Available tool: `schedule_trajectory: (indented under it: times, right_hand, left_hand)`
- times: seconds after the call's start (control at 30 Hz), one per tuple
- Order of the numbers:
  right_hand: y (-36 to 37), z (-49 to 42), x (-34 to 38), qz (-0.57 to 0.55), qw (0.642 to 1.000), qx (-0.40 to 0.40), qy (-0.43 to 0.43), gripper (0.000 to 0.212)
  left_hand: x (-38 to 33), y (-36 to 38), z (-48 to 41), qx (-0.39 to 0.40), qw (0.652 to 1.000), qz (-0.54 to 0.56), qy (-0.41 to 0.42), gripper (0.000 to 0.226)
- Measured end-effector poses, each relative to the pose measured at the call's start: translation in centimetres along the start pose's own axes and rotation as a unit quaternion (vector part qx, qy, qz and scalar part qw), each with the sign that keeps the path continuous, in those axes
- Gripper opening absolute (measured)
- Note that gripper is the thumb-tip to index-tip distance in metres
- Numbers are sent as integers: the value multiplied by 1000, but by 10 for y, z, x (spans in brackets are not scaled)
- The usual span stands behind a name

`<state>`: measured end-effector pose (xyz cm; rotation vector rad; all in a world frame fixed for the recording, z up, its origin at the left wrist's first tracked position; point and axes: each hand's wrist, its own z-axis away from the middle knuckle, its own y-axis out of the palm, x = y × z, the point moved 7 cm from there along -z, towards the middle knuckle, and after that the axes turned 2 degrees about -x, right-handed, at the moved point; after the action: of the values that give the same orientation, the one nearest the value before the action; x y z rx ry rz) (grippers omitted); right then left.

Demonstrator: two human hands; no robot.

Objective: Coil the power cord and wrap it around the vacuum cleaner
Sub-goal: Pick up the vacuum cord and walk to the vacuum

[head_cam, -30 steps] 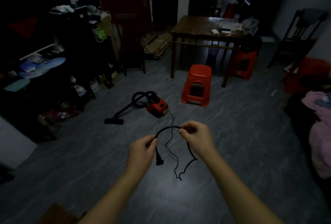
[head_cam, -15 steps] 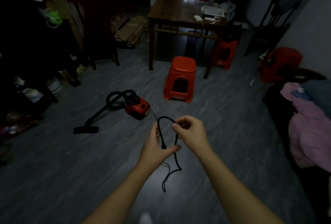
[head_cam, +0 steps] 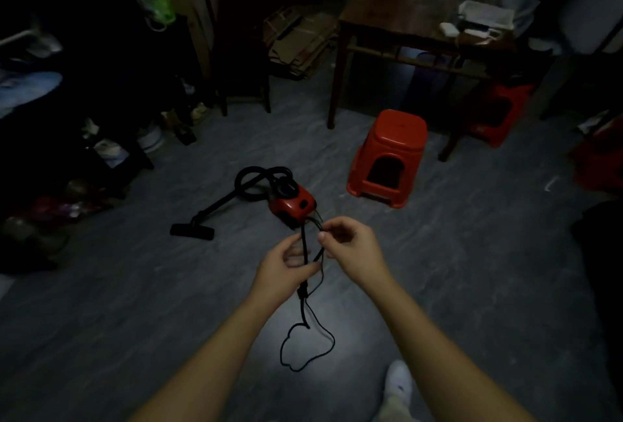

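The room is dimly lit, and a pale patch of light is seen on the grey, streaked floor (head_cam: 135, 320) near the lower edge. A dark wooden table (head_cam: 404, 13) is set at the far side, with white items laid on its right end. A red plastic stool (head_cam: 391, 151) is placed in front of it, and a second red stool (head_cam: 502, 111) is tucked beneath it. Flattened cardboard (head_cam: 300, 40) is stacked left of the table, and cluttered shelves (head_cam: 101, 91) are ranged along the left.
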<state>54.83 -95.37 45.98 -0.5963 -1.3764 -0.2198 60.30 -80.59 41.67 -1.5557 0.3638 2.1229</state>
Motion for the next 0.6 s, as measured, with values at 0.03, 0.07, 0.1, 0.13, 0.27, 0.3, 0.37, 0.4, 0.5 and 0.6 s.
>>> schedule_trajectory:
  times: [0.03, 0.07, 0.1, 0.13, 0.27, 0.3, 0.37, 0.4, 0.5, 0.6]
  right_hand:
    - [-3, -11, -5, 9, 1000, 18, -10, 9]
    - [-8, -23, -9, 23, 999, 37, -21, 10]
    - [-14, -34, -14, 40, 997, 55, -32, 12]
    - [-22, -45, -21, 55, 995, 74, -37, 13]
    - [-62, -89, -52, 66, 988, 140, -19, 13]
    - [-72, -98, -60, 67, 985, 157, -15, 14]
    - [-90, -117, -69, 70, 980, 187, -12, 15]
    - [-98, -126, -70, 70, 977, 198, -16, 16]
    - [-113, -158, -60, 62, 973, 218, -36, 21]
    - [-112, -188, -41, 68, 965, 244, -63, 27]
  left_hand:
    - [1, 2, -10, -18, 1000, 16, -17, 58]
    - [0, 6, -20, -38, 998, 35, -33, 58]
    - [-2, 12, -29, -57, 996, 52, -45, 57]
    - [-5, 19, -37, -74, 994, 66, -52, 54]
    - [-25, 60, -65, -120, 984, 113, -68, 48]
    - [-29, 71, -71, -127, 982, 122, -72, 49]
    - [-37, 89, -81, -140, 977, 138, -79, 51]
    - [-42, 97, -86, -142, 976, 141, -81, 47]
    - [-56, 115, -101, -126, 980, 126, -90, 34]
    - [-63, 125, -115, -102, 985, 98, -101, 24]
